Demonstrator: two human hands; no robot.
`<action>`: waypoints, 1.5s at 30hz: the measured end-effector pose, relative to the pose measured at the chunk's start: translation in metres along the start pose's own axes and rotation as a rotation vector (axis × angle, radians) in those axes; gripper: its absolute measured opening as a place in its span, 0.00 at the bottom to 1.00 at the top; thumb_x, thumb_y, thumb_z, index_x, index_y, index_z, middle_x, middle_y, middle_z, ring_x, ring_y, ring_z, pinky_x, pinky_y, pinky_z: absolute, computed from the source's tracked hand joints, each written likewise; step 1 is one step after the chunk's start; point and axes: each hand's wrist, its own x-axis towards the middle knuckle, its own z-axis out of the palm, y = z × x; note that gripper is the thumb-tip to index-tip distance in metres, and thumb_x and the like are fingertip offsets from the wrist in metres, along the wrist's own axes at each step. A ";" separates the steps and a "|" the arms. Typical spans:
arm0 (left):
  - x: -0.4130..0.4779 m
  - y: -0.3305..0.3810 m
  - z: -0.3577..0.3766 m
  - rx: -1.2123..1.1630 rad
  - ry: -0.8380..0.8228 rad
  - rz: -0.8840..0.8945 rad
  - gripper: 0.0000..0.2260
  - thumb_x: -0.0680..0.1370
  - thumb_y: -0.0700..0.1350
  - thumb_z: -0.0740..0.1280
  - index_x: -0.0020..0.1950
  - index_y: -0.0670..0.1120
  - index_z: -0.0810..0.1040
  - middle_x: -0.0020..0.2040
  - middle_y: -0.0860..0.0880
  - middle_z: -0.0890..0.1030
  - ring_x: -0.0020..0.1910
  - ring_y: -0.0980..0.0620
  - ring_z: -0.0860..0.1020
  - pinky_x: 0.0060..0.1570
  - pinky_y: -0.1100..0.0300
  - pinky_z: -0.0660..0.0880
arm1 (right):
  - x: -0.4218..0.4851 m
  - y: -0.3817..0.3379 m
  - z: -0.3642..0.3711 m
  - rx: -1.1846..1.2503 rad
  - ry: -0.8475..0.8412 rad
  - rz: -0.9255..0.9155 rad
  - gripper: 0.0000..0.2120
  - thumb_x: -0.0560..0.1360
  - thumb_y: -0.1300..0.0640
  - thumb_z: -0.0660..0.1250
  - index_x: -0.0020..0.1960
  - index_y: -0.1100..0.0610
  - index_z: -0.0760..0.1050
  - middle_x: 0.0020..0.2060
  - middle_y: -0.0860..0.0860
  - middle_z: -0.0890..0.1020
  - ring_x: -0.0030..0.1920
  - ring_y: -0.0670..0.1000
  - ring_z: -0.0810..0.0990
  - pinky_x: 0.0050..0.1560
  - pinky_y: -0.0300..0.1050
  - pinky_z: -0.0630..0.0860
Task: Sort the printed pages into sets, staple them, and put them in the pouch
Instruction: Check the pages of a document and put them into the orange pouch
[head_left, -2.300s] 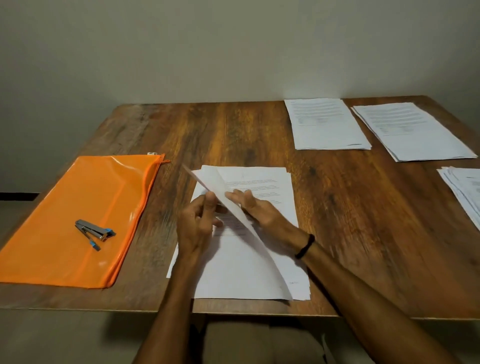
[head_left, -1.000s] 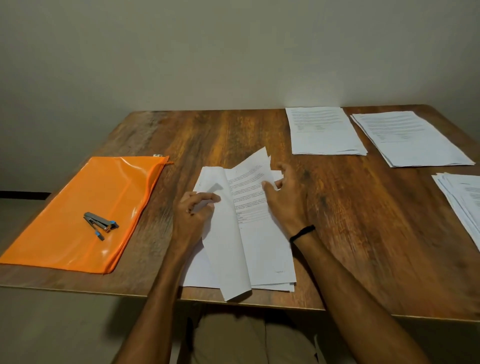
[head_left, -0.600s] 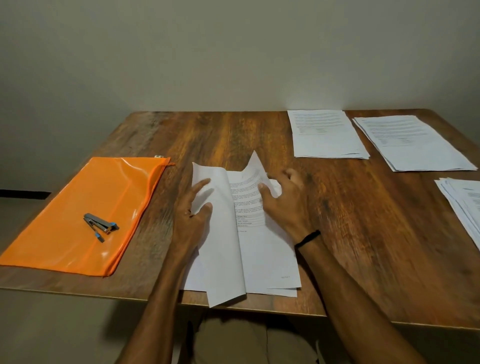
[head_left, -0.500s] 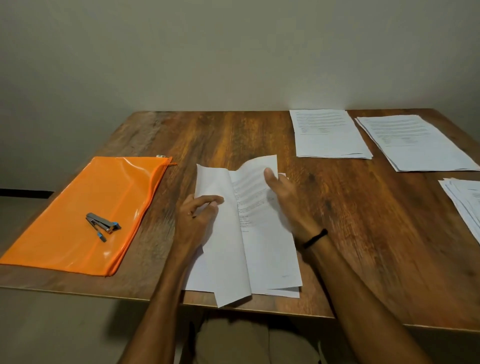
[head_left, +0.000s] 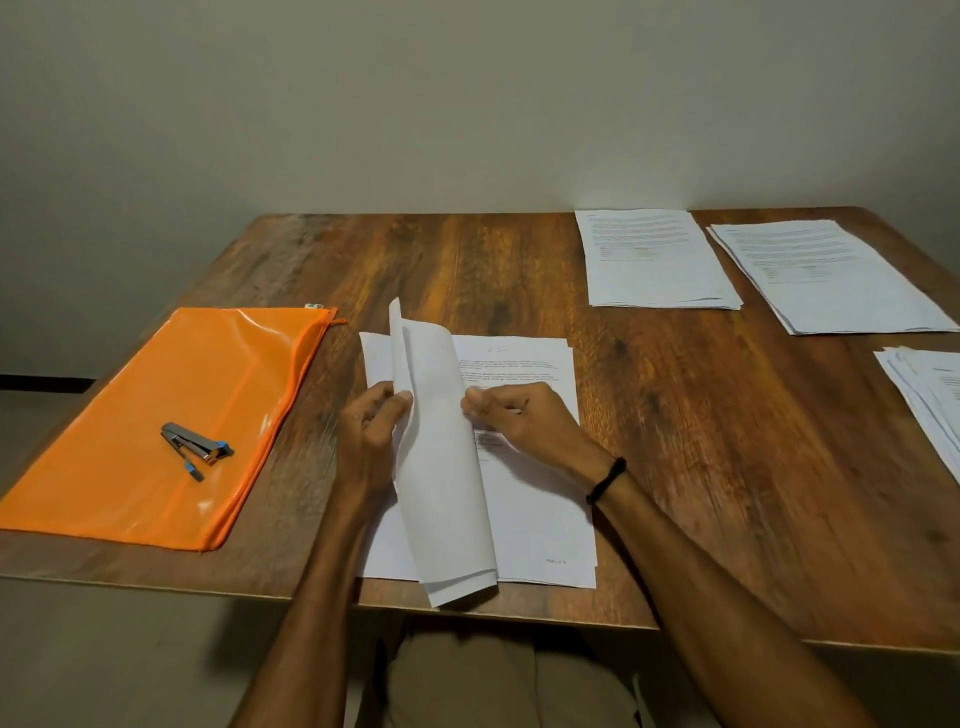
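A stack of printed pages (head_left: 535, 499) lies at the table's near edge in front of me. Several of its top sheets (head_left: 441, 467) stand folded over to the left. My left hand (head_left: 371, 441) holds those turned sheets from the left with its thumb on them. My right hand (head_left: 524, 426) has curled fingers at the sheets' right edge, resting on the printed page below. The orange zip pouch (head_left: 130, 415) lies flat at the left. A small stapler (head_left: 196, 448) rests on top of it.
Two sorted piles of pages lie at the far right, one (head_left: 654, 260) beside the other (head_left: 826, 275). A third pile (head_left: 930, 400) is cut off by the right edge. The wooden table (head_left: 467, 260) ends at a wall behind.
Another sheet has been turned over to the left. My right hand came back from the page's top to the middle of the stack. My left hand keeps hold of the turned sheets.
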 end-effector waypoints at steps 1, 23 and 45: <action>0.000 0.001 0.001 0.009 0.008 -0.016 0.03 0.81 0.44 0.65 0.49 0.50 0.77 0.45 0.55 0.78 0.38 0.71 0.79 0.37 0.77 0.73 | 0.000 0.001 -0.001 -0.033 0.022 -0.019 0.16 0.76 0.43 0.70 0.51 0.55 0.86 0.49 0.44 0.87 0.52 0.43 0.84 0.61 0.49 0.79; -0.002 0.008 0.005 0.144 0.124 0.125 0.17 0.78 0.30 0.63 0.61 0.48 0.79 0.59 0.59 0.77 0.57 0.65 0.77 0.47 0.73 0.76 | 0.002 0.010 -0.020 -0.100 0.321 0.020 0.31 0.78 0.68 0.67 0.78 0.54 0.63 0.68 0.47 0.72 0.63 0.43 0.70 0.51 0.20 0.67; 0.005 -0.010 0.003 0.092 0.171 -0.023 0.13 0.82 0.37 0.60 0.50 0.44 0.84 0.51 0.55 0.83 0.52 0.49 0.79 0.49 0.57 0.78 | -0.072 0.049 -0.186 -0.877 0.577 0.372 0.47 0.72 0.42 0.74 0.80 0.54 0.52 0.75 0.63 0.65 0.76 0.65 0.61 0.75 0.68 0.56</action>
